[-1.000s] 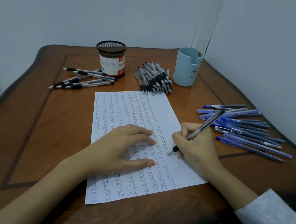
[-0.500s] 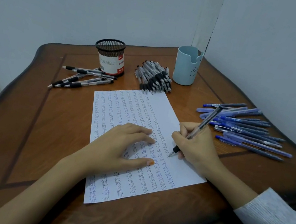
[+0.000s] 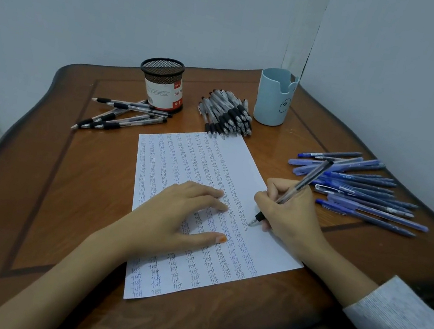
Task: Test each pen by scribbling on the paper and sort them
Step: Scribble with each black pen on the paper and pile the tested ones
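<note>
Glossy wooden table [image 3: 63, 196], matt white paper [image 3: 210, 163], black wire-mesh cup [image 3: 162, 69], smooth plastic holder [image 3: 271, 102].

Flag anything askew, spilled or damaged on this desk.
Nothing stands out. No spill or damage shows; the paper lies slightly turned under the left hand, and the blue pens lie in a loose pile, apparently sorted.

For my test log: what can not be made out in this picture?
Head view:
Label print on the mesh cup: too small.
Bottom of the blue cup: hidden by its own wall.
Writing under the left hand: covered by it.
Fresh mark under the pen: too small to judge.
</note>
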The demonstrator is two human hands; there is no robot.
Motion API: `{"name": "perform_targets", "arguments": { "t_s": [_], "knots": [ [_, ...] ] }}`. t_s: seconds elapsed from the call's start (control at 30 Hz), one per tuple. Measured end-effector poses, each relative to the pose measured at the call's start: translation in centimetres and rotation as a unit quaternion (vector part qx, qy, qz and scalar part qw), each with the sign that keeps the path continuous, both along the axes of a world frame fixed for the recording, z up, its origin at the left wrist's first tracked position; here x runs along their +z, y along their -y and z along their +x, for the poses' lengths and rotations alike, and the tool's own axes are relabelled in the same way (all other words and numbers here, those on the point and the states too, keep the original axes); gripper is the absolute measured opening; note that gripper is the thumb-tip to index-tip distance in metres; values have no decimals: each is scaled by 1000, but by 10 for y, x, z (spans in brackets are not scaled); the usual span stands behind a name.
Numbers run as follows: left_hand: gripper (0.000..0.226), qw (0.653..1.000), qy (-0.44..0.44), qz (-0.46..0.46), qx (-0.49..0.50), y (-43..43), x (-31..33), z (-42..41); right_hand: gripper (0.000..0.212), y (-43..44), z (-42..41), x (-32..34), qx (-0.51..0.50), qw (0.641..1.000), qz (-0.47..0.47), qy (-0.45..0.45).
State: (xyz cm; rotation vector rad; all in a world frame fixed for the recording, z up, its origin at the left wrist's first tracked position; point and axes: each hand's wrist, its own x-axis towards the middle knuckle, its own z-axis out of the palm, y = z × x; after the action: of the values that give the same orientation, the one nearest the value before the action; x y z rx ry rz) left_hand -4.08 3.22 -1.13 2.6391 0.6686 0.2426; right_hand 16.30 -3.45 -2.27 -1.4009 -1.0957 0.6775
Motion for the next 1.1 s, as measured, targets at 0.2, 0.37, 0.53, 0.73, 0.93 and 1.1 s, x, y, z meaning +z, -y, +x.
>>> {"name": "perform_targets", "arguments": {
  "t_s": [0.2,0.37,0.53,0.73,0.93,1.1],
  "knots": [
    [63,1000,1,7,-5,-2,-3,-1,39,-1,2,-2,6,1000,-1,4],
    [62,1000,7,10,-5,-3,-5,-1,34,0,1,-2,1,1000,-9,16],
    [63,1000,20,5,5,-5,-6,-1,38,1,9,6,-2,987,-50,-152],
    [61,990,56,60,114,-22,-12,-10,33,2,5,12,38,987,-71,-140],
    [66,984,50,79,153,-29,-14,-13,36,2,4,12,76,990,-60,-105],
    [67,983,46,84,159,-30,-15,-14,36,3,3,12,87,990,-56,-92]
  ]
}}
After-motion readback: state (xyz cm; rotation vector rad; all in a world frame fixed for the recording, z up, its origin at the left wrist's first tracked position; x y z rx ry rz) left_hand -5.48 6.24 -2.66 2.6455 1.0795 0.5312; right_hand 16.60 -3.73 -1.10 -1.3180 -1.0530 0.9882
